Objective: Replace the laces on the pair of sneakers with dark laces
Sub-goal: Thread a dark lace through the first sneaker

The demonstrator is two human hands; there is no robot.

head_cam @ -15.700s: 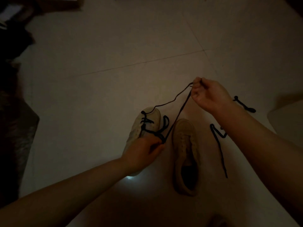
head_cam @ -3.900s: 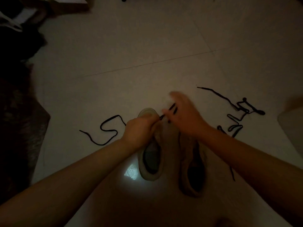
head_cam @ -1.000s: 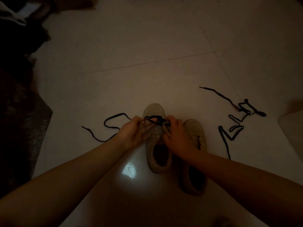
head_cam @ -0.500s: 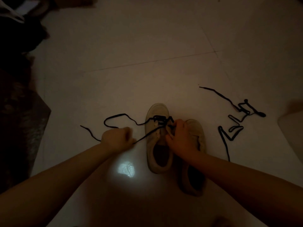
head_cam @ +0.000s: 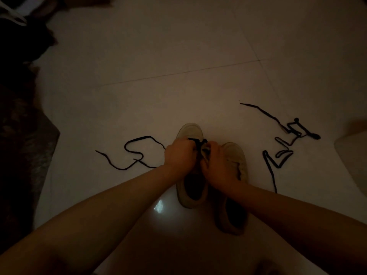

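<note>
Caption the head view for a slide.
Both hands, left and right, thread a dark lace into the left sneaker; a second lace lies loose.

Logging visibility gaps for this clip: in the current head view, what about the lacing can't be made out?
- Eyelets of the left sneaker: covered by the left hand and right hand.
- How the dark lace is threaded, and which fingers hold it: hidden between the hands, and dim.
- Right sneaker lacing: right hand and forearm cover part; too dark.
- Loose lace near end: runs behind the right forearm.
</note>
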